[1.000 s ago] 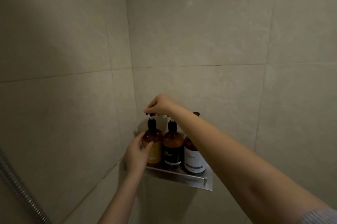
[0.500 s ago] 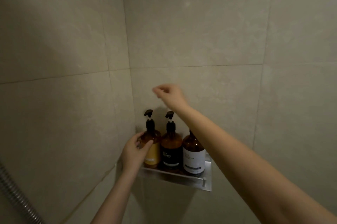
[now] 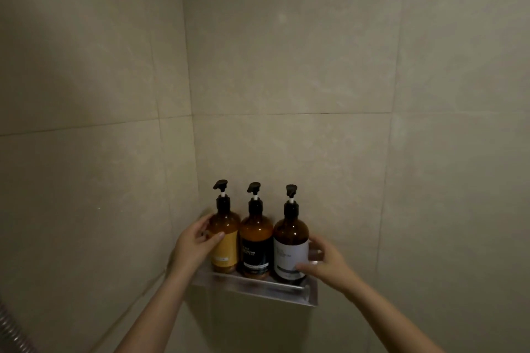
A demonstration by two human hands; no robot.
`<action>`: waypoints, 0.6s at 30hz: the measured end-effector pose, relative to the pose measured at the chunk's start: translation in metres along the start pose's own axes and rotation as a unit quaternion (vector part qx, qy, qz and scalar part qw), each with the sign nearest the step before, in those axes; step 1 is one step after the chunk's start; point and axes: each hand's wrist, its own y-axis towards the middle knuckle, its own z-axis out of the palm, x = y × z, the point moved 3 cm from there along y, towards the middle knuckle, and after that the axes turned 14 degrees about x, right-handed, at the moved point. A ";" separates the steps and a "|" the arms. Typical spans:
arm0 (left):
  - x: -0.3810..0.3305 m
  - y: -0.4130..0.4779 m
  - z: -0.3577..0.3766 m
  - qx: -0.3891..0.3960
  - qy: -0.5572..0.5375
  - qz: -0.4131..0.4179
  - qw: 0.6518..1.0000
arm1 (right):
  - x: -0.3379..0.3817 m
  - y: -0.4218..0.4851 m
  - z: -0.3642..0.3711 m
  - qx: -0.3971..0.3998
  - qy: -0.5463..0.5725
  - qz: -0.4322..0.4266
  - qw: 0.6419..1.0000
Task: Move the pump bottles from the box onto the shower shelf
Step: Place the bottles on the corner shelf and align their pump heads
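1. Head view, shower corner. Three amber pump bottles stand upright in a row on the metal shelf, touching side by side: yellow-label bottle nearest the corner, black-label bottle in the middle, white-label bottle at the open end.
2. Change: the right hand was pinching at the pump head of the yellow-label bottle a second ago, then lifted clear. It now sits low beside the white-label bottle.
3. Right grip: the thumb lies on the lower front of the white label and the fingers wrap behind the bottle's far side, so it is grasping that bottle.
4. Left hand: unchanged, still cupped round the yellow-label bottle, thumb across the front and fingers reaching behind.
5. With the right arm lowered I can see all three pump heads; they point roughly the same way (nozzles toward the left wall).
6. Reading: placement looks done and both hands bracket the row, so I judge this a final squaring-up rather than a transfer.
7. The box is out of view, so I cannot tell whether any bottles remain in it.
8. Risk: the white-label bottle stands near the shelf's open end, so any nudge there should go inward.
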 end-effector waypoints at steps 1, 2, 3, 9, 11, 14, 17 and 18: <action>0.000 0.000 -0.001 0.002 -0.002 0.000 1.000 | -0.002 0.001 0.002 -0.015 -0.002 -0.003 1.000; 0.000 0.001 -0.001 0.005 -0.008 0.001 1.000 | -0.002 0.001 0.002 -0.032 -0.006 -0.003 0.999; 0.000 0.001 -0.001 0.008 -0.016 0.003 1.000 | -0.003 0.001 0.003 -0.046 -0.010 -0.002 0.999; -0.004 -0.002 0.001 0.018 -0.042 0.013 0.999 | -0.002 -0.001 0.004 -0.062 -0.031 -0.008 0.998; -0.004 -0.002 0.000 0.019 -0.040 0.013 0.999 | -0.002 -0.001 0.003 -0.059 -0.031 -0.006 0.998; -0.003 -0.003 0.003 0.020 -0.041 0.016 0.999 | -0.003 -0.001 0.003 -0.063 -0.033 -0.003 0.997; -0.003 -0.005 0.004 0.023 -0.045 0.014 0.999 | -0.004 -0.001 0.005 -0.068 -0.040 -0.003 0.997; -0.003 -0.005 0.003 0.024 -0.046 0.013 0.999 | -0.004 -0.001 0.005 -0.069 -0.038 -0.006 0.997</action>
